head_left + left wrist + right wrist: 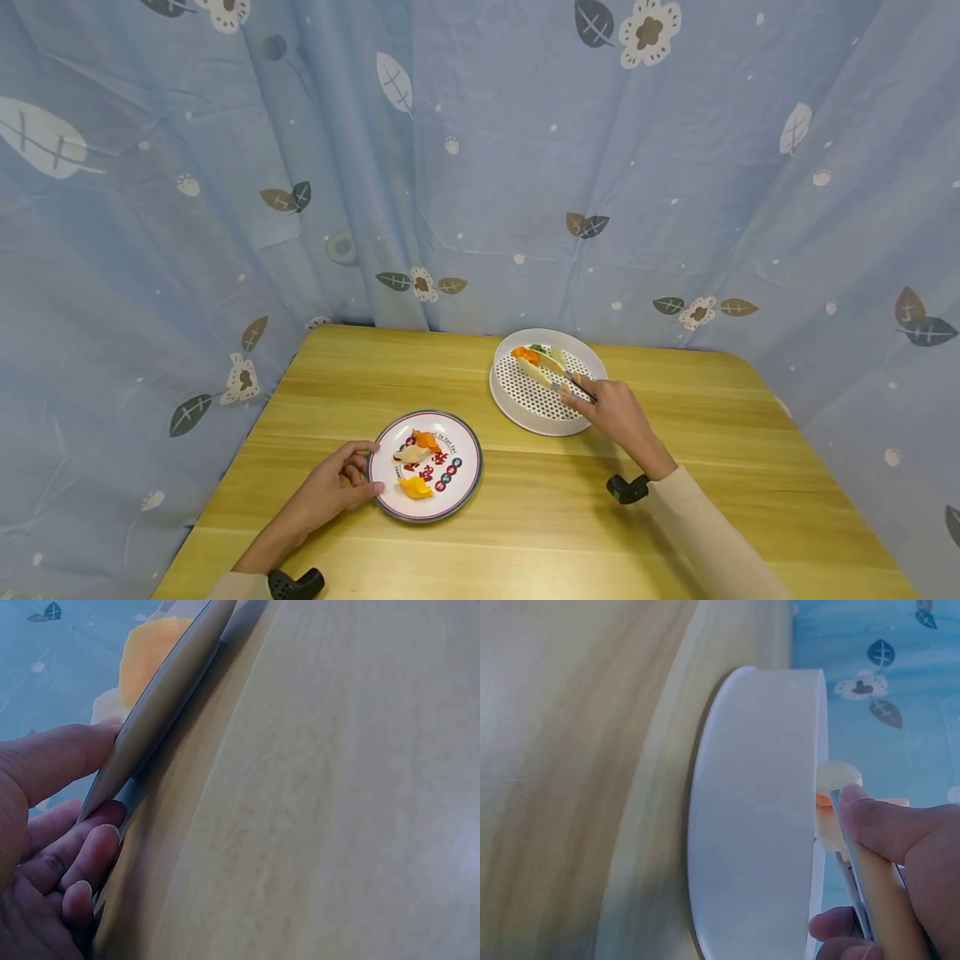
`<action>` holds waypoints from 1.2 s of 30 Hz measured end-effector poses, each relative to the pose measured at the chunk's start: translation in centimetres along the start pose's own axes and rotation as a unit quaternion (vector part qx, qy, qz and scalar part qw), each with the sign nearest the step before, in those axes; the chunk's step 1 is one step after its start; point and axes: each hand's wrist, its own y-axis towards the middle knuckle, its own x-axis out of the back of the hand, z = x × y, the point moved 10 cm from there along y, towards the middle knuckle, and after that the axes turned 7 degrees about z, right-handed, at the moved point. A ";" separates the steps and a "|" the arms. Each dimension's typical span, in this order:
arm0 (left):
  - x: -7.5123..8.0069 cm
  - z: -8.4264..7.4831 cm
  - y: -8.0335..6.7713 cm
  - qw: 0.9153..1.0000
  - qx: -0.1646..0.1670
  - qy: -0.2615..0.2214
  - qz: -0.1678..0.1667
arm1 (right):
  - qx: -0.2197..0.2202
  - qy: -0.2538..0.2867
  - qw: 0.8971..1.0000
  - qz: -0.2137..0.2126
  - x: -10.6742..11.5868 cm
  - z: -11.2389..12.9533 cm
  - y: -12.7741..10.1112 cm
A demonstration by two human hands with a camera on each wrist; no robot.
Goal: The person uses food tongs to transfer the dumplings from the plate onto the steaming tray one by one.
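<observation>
Wooden table [525, 508] — left hand [330, 485] pinches plate [463, 450]; right hand [621, 414], outstretched, clamps tongs [535, 372].

This looks like a curtained-off nook, blue printed curtains [495, 167] enclosing a wooden table [540, 508] on 3 sides.

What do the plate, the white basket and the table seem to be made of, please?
The plate looks like glazed ceramic, perhaps melamine: smooth, white, with printed characters and coloured rim lines. The white basket is probably low-sheen plastic, given its plain wall and evenly perforated floor. The table shows lightly glossy wood grain; solid wood or laminate, I cannot tell.
</observation>
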 end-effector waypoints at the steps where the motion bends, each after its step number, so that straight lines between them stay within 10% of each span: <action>1: 0.0 0.0 0.0 1.000 0.000 -0.001 0.001 | 0.002 -0.001 1.000 0.000 0.0 0.0 0.1; 36: 0.1 0.0 0.0 1.000 -0.001 0.005 -0.006 | -0.043 -0.006 0.999 0.026 -1.0 -0.8 0.8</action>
